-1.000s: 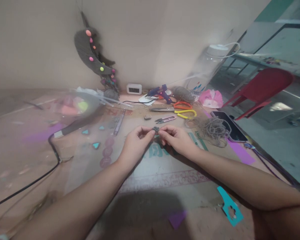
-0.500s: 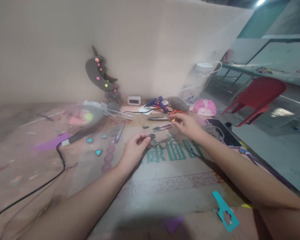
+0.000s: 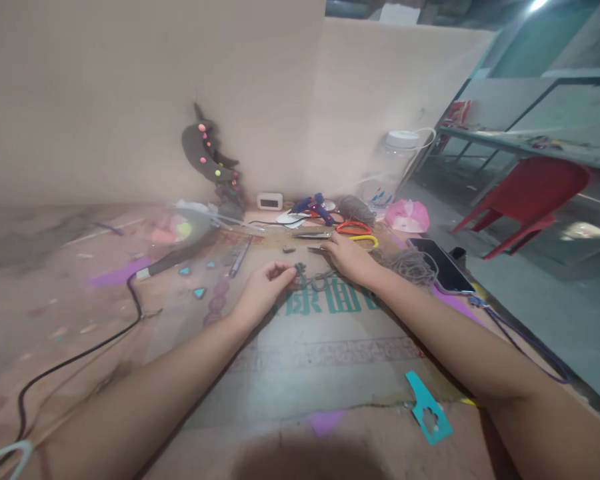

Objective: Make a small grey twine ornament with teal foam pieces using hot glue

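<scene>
My left hand (image 3: 267,287) is closed in a pinch on one end of a grey yarn piece (image 3: 300,272), which has a small knotted or looped shape at its tip. The rest of this yarn curls right across the printed sheet. My right hand (image 3: 349,257) is closed over small thread snips (image 3: 316,249); only their pointed blade tips show left of the fingers. Just behind that hand lie scissors (image 3: 354,229) with orange and yellow handles. A small grey lump (image 3: 289,249) rests between the two hands, a little farther back.
A glue gun (image 3: 314,205), a white timer (image 3: 270,201), a bottle (image 3: 390,170) and a pink bundle (image 3: 407,216) stand along the back panel. Loose grey yarn (image 3: 413,265) and a phone (image 3: 443,265) lie right. A pen (image 3: 241,257) and a black cable (image 3: 80,357) lie left.
My right hand has come down from beside the scissors onto the thread snips, uncovering the scissors' handles. My left hand keeps its pinch on the yarn. The view has shifted slightly.
</scene>
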The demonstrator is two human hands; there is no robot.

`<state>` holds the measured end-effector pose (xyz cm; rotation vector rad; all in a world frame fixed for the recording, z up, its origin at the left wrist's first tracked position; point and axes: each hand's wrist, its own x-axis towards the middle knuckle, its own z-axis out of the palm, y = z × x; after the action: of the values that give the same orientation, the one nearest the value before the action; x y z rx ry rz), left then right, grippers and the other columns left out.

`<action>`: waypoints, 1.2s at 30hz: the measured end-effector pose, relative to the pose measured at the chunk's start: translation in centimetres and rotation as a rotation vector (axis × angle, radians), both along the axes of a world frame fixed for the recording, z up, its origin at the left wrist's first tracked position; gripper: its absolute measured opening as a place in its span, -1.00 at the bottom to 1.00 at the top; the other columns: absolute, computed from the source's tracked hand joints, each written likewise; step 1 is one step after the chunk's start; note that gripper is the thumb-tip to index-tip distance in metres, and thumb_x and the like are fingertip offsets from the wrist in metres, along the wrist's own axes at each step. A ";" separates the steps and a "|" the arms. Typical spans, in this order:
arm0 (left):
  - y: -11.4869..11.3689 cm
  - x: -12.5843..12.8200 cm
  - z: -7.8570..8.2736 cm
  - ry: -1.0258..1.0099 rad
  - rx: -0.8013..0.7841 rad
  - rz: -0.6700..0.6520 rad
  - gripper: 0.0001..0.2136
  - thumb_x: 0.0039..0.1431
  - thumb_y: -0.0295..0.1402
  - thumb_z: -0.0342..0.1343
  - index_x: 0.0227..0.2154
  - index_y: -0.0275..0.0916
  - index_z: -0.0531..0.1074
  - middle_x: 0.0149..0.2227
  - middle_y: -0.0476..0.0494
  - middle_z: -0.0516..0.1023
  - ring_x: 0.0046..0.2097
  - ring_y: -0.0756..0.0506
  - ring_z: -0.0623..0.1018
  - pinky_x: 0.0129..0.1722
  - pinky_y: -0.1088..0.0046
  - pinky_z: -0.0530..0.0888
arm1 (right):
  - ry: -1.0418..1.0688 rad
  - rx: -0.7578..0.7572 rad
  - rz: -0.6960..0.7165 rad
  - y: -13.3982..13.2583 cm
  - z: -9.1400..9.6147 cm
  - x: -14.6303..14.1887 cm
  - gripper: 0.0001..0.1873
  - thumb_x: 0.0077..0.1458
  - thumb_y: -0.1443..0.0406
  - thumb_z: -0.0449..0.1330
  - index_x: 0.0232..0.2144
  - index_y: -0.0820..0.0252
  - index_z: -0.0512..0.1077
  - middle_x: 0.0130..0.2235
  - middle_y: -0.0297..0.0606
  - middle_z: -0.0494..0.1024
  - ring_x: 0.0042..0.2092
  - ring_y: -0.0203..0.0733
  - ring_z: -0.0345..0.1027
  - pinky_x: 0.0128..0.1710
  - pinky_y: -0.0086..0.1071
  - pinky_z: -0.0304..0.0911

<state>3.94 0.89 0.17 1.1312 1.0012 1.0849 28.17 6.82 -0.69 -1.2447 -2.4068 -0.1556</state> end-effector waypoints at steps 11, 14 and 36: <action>-0.5 0.1 1.0 -0.155 -0.155 -0.059 -0.63 0.01 -0.19 0.34 -0.35 -0.22 0.24 -0.37 -0.17 0.66 -0.41 -0.07 0.64 -0.43 0.49 0.48 | 0.431 -0.184 -0.046 -5.6 2.3 -1.8 -0.68 0.29 0.24 0.06 0.00 0.19 0.47 -0.28 -0.22 0.57 -0.27 -0.15 0.42 -0.23 -0.30 0.30; -0.5 0.0 1.0 -0.139 -0.148 -0.069 -0.65 0.03 -0.18 0.32 -0.34 -0.24 0.27 -0.44 -0.12 0.64 -0.46 -0.02 0.61 -0.44 0.52 0.48 | 0.421 -0.140 -0.013 -6.4 1.9 -1.9 -0.67 0.28 0.24 0.11 0.06 0.17 0.43 -0.35 -0.28 0.50 -0.38 -0.21 0.33 -0.34 -0.34 0.27; -0.7 0.1 1.0 -0.032 -0.109 -0.089 -0.75 0.10 -0.24 0.26 -0.35 -0.27 0.34 -0.48 -0.09 0.60 -0.52 0.01 0.53 -0.59 0.56 0.36 | -0.116 0.312 0.064 -7.6 2.8 -2.7 -0.63 0.38 0.23 0.00 0.07 0.21 0.49 -0.41 -0.23 0.50 -0.38 -0.19 0.29 -0.39 -0.35 0.12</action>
<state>4.02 0.14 1.16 1.0574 0.9647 0.9636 25.46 -0.76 2.08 -1.0400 -2.3985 -0.5747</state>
